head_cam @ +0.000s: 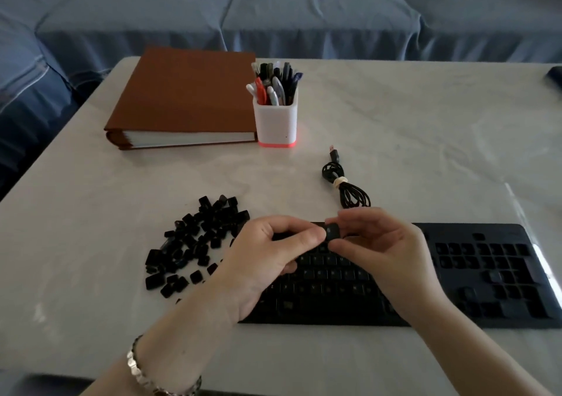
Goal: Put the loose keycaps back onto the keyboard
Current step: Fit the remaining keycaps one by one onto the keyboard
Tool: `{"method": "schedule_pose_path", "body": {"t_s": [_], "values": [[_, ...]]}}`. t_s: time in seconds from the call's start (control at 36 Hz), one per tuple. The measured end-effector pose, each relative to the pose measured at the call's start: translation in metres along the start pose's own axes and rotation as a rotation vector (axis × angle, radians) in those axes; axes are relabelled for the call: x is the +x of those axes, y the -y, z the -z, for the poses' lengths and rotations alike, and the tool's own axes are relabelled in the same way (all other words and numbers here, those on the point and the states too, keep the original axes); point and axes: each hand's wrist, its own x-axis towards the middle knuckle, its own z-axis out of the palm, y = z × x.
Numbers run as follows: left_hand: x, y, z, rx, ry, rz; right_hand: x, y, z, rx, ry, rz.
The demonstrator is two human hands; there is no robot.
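Observation:
A black keyboard lies on the white table near its front edge, with several keys fitted and several sockets bare. Left of it sits a pile of loose black keycaps. Above the keyboard's upper middle, one black keycap is held between both hands. My left hand touches its left side with thumb and fingertips, the other fingers curled. My right hand pinches it between thumb and forefinger. Both hands hide the keyboard's left half in part.
The keyboard's coiled black cable with its USB plug lies behind the keyboard. A white pen holder full of pens and a brown binder stand further back. A blue sofa runs behind the table. A dark object sits at the right edge.

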Motion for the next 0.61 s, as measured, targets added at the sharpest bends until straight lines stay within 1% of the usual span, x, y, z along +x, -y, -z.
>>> {"method": "schedule_pose_path", "body": {"t_s": [0.31,0.5,0.61], "values": [[0.000,0.004,-0.007,0.039,-0.032,0.045,-0.005,-0.008,0.004,0.039,0.014,-0.013],[0.002,0.012,-0.011,0.084,-0.037,0.066,-0.011,-0.010,0.009,-0.144,0.036,-0.036],[0.004,0.017,-0.017,0.125,-0.031,0.080,-0.016,-0.015,0.016,-0.201,0.044,-0.049]]}}
